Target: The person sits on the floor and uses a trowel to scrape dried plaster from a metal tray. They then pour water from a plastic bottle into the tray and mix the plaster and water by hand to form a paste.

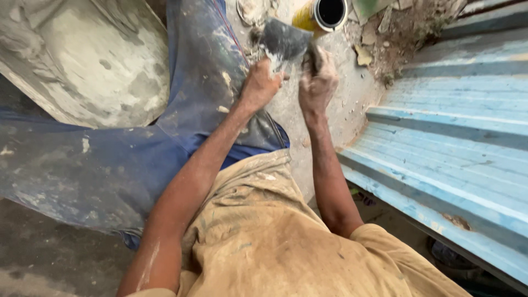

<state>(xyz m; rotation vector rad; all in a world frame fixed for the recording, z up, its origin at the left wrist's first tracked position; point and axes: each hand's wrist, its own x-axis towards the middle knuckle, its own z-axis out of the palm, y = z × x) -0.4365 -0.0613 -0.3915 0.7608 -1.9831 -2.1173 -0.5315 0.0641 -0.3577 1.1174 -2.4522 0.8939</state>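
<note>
Left hand [259, 83] grips the putty-smeared scraper blade [283, 38] flat, steadying it, while right hand [318, 80] clenches a second tool, seemingly scraping it clean beside the open can [329, 12].

The scraper [283, 38] sits between the left grip [259, 85] and right grip [318, 82]. Beyond the grips stands a can [324, 14]; right of them, corrugated sheeting [456, 143]; left, a basin [82, 60].

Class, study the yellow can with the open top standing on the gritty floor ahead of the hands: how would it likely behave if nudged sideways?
The yellow can stands upright on rubble-strewn ground, so it would probably scrape rather than slide. Its round wall suggests it would roll if tipped. The dark open mouth may spill any contents; how full it is cannot be seen.
</note>
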